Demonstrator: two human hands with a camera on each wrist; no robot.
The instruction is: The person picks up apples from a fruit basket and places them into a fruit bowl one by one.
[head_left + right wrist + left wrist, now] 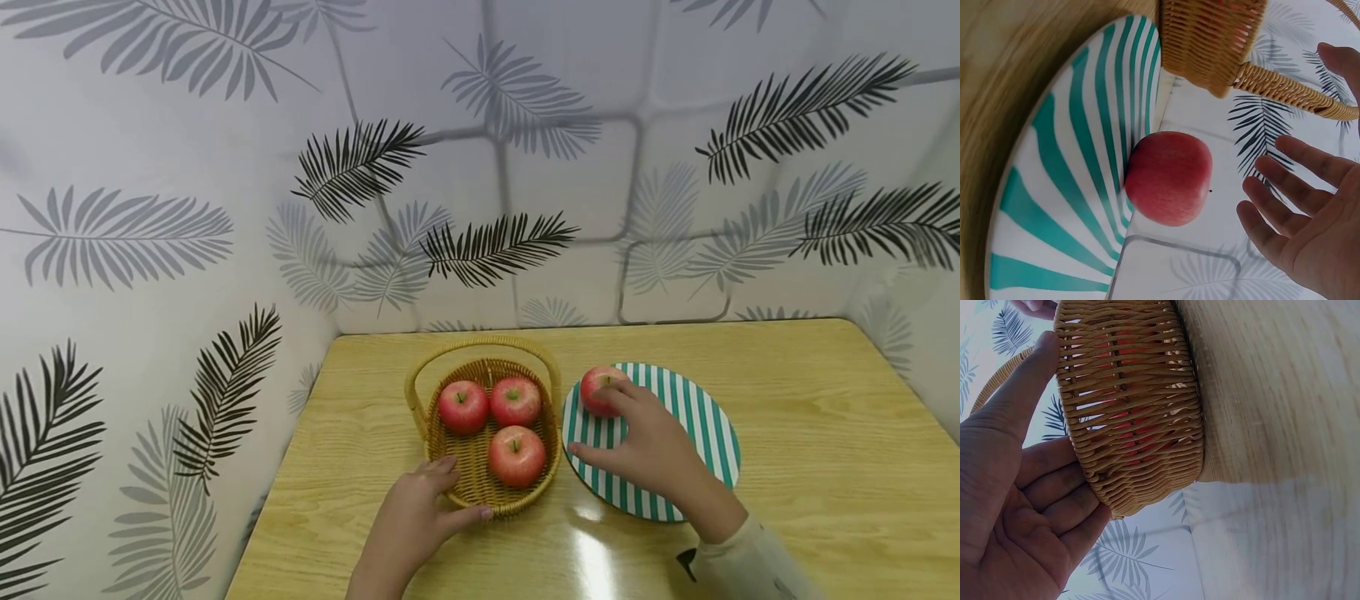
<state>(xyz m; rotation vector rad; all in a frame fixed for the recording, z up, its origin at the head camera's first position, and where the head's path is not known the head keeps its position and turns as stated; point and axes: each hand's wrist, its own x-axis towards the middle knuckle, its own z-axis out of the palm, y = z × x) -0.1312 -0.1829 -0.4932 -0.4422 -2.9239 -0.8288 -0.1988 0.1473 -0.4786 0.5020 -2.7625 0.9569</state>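
My left hand (416, 512) holds the front-left rim of a wicker basket (471, 457) with an arched handle. In the left wrist view the thumb (1038, 362) lies at the rim, and the other fingers reach over the edge of the woven side. Three red apples sit inside: a left one (462, 407), a back-right one (516, 401) and a front one (517, 457). On a round green-and-white striped board (701, 425), another red apple (1169, 178) stands near the back-left edge. Above it hovers my right hand (652, 442), fingers spread and apart from the apple.
Basket and board stand side by side on a light wooden table (825, 467). Behind the table rises a wall (570, 183) with a leaf pattern, which continues at both sides. The basket's handle (487, 341) arches up at its back.
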